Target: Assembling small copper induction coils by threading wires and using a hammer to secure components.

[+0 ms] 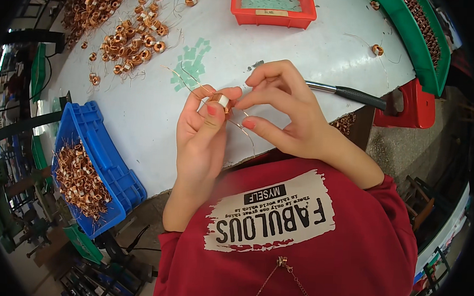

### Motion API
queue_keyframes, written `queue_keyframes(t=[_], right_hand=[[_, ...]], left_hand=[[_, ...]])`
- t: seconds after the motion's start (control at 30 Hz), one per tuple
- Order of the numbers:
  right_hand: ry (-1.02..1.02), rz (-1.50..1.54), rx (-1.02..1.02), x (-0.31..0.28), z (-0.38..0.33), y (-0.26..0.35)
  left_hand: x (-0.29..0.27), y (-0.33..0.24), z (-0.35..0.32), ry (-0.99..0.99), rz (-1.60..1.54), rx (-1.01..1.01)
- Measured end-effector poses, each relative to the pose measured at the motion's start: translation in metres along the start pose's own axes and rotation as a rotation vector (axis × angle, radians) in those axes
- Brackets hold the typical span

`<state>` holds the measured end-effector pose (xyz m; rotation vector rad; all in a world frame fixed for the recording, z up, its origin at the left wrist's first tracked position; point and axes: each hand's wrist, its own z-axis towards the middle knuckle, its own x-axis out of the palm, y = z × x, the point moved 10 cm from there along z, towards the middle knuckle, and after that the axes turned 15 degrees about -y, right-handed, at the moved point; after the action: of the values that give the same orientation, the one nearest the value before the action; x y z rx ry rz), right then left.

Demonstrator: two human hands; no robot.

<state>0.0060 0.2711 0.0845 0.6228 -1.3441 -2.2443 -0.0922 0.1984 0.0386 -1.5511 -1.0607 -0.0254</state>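
Note:
My left hand [199, 132] pinches a small ring-shaped copper wire coil [222, 99] between thumb and fingers, above the near part of the table. A white band shows on the coil's side. Thin loose wire leads [247, 133] stick out from it, some toward the far left and some down toward my shirt. Just to the right, my right hand [295, 111] has its fingers bent and apart. Its index fingertip is close to the coil, and its thumb is near a lead. Whether those fingertips touch the wire, I cannot tell.
Small green squares [190, 61] lie on the white table [328, 51] beyond my hands. Copper coils [132, 46] are heaped far left; a blue crate [121, 166] holds more. A red tray [273, 20], green tray [431, 64], black-handled tool [357, 96] and red stool [416, 106] stand around.

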Motion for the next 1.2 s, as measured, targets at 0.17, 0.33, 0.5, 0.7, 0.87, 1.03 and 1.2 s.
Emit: queue_keyframes(t=[0.17,0.33,0.5,0.7,0.87,1.03,1.2], right_hand=[[0.009,-0.119,-0.168,0.001,0.001,0.01],[0.054,-0.272,-0.32,0.0,0.003,0.021],[0.153,-0.477,-0.471,0.005,-0.002,0.031],[0.194,-0.517,-0.432,-0.004,0.001,0.018],[0.116,-0.487,-0.462,-0.012,0.001,-0.004],[0.062,-0.275,-0.44,0.018,-0.031,0.011],[0.093,-0.26,-0.301,0.024,-0.034,0.0]], left_hand=[[0.0,0.004,0.001,-0.018,-0.04,-0.035],[-0.005,0.012,0.003,-0.033,-0.068,-0.099],[-0.007,0.026,0.0,-0.098,-0.098,-0.181],[-0.002,0.018,0.0,-0.099,-0.118,-0.146],[0.006,0.014,-0.005,-0.049,-0.177,-0.131],[0.001,-0.002,0.005,-0.072,-0.023,0.044],[-0.013,-0.005,0.017,-0.15,0.074,0.124]])
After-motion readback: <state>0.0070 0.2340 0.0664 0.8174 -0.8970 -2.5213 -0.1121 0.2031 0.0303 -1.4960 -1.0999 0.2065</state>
